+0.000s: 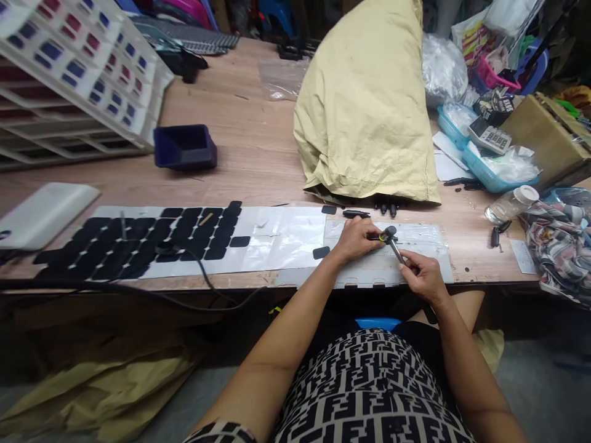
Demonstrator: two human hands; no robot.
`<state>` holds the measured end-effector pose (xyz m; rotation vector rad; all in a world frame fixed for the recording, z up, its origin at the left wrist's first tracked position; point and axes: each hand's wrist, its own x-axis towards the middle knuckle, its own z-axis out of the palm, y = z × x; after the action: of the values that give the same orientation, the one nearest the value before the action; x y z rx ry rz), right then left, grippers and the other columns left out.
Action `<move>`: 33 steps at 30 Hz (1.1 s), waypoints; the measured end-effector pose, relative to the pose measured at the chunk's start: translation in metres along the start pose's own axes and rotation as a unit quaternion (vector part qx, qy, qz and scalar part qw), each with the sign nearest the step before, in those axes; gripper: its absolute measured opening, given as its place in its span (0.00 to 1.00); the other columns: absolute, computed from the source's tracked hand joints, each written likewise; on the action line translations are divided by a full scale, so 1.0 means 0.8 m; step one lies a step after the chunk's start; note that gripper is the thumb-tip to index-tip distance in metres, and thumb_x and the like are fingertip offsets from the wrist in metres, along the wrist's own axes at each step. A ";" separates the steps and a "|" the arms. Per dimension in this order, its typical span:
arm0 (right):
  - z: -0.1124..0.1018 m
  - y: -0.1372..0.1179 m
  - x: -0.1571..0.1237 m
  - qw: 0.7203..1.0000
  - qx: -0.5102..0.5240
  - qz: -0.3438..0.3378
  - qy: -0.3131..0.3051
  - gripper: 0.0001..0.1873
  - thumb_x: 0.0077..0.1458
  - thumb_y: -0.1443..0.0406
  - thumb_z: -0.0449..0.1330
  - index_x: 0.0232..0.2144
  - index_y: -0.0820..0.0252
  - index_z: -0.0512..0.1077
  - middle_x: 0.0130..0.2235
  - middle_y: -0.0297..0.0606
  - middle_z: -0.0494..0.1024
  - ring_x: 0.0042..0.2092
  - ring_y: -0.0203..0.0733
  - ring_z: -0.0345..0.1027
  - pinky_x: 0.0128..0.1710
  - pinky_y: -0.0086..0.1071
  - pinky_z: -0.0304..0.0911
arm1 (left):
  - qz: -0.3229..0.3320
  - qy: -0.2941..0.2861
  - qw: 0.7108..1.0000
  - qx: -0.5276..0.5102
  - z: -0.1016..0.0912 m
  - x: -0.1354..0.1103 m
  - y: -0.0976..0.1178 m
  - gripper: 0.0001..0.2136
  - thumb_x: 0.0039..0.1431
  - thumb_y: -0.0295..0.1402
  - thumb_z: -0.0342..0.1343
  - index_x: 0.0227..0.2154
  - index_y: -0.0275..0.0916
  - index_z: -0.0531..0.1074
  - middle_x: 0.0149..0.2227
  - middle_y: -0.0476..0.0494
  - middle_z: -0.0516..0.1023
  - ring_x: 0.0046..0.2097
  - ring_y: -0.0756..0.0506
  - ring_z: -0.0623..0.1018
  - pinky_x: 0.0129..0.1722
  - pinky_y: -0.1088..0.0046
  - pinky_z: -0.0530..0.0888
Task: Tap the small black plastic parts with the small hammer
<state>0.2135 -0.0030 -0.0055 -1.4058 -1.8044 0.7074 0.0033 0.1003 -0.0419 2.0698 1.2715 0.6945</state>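
My right hand (422,275) is closed around the handle of a small hammer (396,249), which has a metal shaft. The hammer's head rests at or just above the fingertips of my left hand (359,240). Those fingers are pinched on a small dark piece (376,238), mostly covered by the hand and hammer head. Both hands are over a clear plastic sheet (427,252) at the table's front edge. Just behind the left hand lies a black pen-like part (356,214). Several black tips poke out from under the sack nearby.
A large tan sack (364,111) stands behind my hands. Leftward, a white sheet (290,237) carries rows of black rounded pads (115,246), crossed by a cable (203,271). A purple bin (185,147), white crate (83,74), lidded bottle (510,204) and blue baskets (498,172) surround the area.
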 end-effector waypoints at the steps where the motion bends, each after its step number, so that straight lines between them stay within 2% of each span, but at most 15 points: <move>1: 0.000 0.002 0.000 1.000 0.000 0.008 -0.004 0.19 0.55 0.64 0.61 0.48 0.63 0.80 0.23 0.29 0.68 0.22 0.31 0.56 0.23 0.28 0.58 | 0.000 0.001 1.000 -0.001 0.000 0.000 0.000 0.08 0.53 0.39 0.68 0.35 0.45 0.83 0.35 0.48 0.78 0.43 0.42 0.70 0.49 0.60 0.63; 7: -0.009 0.004 -0.003 0.999 0.021 0.030 0.038 0.20 0.56 0.62 0.60 0.48 0.64 0.79 0.22 0.29 0.69 0.22 0.33 0.58 0.24 0.29 0.58 | -0.003 -0.002 1.000 -0.012 -0.002 0.001 0.002 0.09 0.52 0.38 0.69 0.36 0.45 0.83 0.35 0.48 0.78 0.46 0.41 0.72 0.51 0.60 0.63; 12: -0.012 0.012 -0.006 0.999 0.020 0.036 0.011 0.19 0.55 0.63 0.61 0.48 0.64 0.80 0.22 0.29 0.69 0.21 0.32 0.56 0.23 0.29 0.57 | -0.004 -0.004 1.000 -0.004 -0.002 0.000 0.002 0.09 0.52 0.38 0.68 0.37 0.45 0.83 0.36 0.48 0.79 0.46 0.41 0.72 0.52 0.59 0.63; 14: -0.013 0.018 -0.005 0.998 0.033 0.049 0.011 0.20 0.56 0.62 0.62 0.48 0.64 0.80 0.22 0.29 0.69 0.22 0.33 0.58 0.24 0.30 0.58 | -0.004 -0.004 1.000 -0.004 -0.002 -0.001 0.002 0.09 0.52 0.38 0.68 0.37 0.45 0.83 0.36 0.48 0.79 0.46 0.41 0.72 0.52 0.59 0.63; 17: -0.020 0.030 0.000 0.996 0.057 0.062 0.039 0.20 0.55 0.61 0.62 0.48 0.64 0.80 0.22 0.29 0.71 0.24 0.35 0.63 0.28 0.32 0.62 | 0.001 0.000 1.000 -0.008 0.000 -0.001 0.000 0.09 0.52 0.38 0.68 0.37 0.45 0.82 0.36 0.48 0.79 0.46 0.41 0.72 0.52 0.59 0.63; 22: -0.031 0.046 0.013 0.987 0.093 0.096 0.090 0.19 0.53 0.61 0.64 0.46 0.63 0.80 0.20 0.28 0.72 0.25 0.36 0.65 0.33 0.34 0.65 | 0.002 0.013 1.000 -0.019 0.001 0.002 -0.004 0.09 0.51 0.37 0.68 0.35 0.44 0.82 0.36 0.47 0.78 0.45 0.40 0.72 0.52 0.58 0.64; 24: -0.032 0.049 0.016 0.984 0.112 0.112 0.085 0.20 0.53 0.60 0.63 0.46 0.64 0.79 0.20 0.28 0.73 0.24 0.36 0.65 0.33 0.35 0.65 | 0.013 0.026 0.997 -0.070 -0.005 -0.003 0.002 0.09 0.50 0.37 0.69 0.34 0.42 0.81 0.34 0.46 0.77 0.43 0.41 0.72 0.50 0.59 0.65; 26: -0.031 0.051 0.017 0.982 0.123 0.118 0.076 0.20 0.53 0.60 0.64 0.46 0.64 0.79 0.20 0.27 0.73 0.24 0.36 0.65 0.33 0.34 0.64 | 0.036 0.021 0.982 -0.184 -0.014 -0.018 0.016 0.11 0.50 0.39 0.69 0.35 0.40 0.80 0.35 0.46 0.77 0.41 0.43 0.72 0.47 0.62 0.68; 28: -0.030 0.051 0.015 0.982 0.128 0.119 0.069 0.20 0.52 0.60 0.64 0.46 0.64 0.79 0.20 0.27 0.72 0.24 0.35 0.65 0.32 0.34 0.63 | 0.051 -0.038 0.945 -0.320 -0.022 -0.043 0.038 0.13 0.53 0.41 0.67 0.37 0.39 0.80 0.36 0.45 0.77 0.39 0.45 0.73 0.42 0.66 0.70; 29: -0.030 0.051 0.014 0.982 0.130 0.120 0.067 0.20 0.52 0.60 0.64 0.46 0.63 0.79 0.20 0.27 0.72 0.24 0.35 0.64 0.31 0.33 0.63 | 0.053 -0.097 0.921 -0.374 -0.024 -0.057 0.051 0.14 0.54 0.42 0.67 0.38 0.38 0.80 0.37 0.45 0.78 0.38 0.46 0.74 0.40 0.68 0.70; 31: -0.030 0.050 0.013 0.981 0.134 0.121 0.068 0.20 0.52 0.59 0.64 0.46 0.63 0.80 0.20 0.27 0.72 0.24 0.35 0.64 0.30 0.32 0.62 | 0.058 -0.260 0.866 -0.423 -0.018 -0.086 0.073 0.14 0.56 0.42 0.66 0.39 0.38 0.80 0.35 0.45 0.79 0.36 0.48 0.75 0.37 0.72 0.70; 33: -0.029 0.050 0.012 0.981 0.136 0.122 0.070 0.20 0.52 0.59 0.64 0.46 0.64 0.79 0.20 0.27 0.72 0.24 0.35 0.64 0.30 0.32 0.61 | 0.062 -0.398 0.821 -0.405 0.002 -0.109 0.083 0.14 0.57 0.42 0.65 0.41 0.38 0.80 0.34 0.46 0.80 0.35 0.49 0.76 0.36 0.74 0.70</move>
<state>0.2542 0.0160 -0.0214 -1.4630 -1.3807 0.9192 0.0088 -0.0027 -0.0052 1.4317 0.2599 0.2577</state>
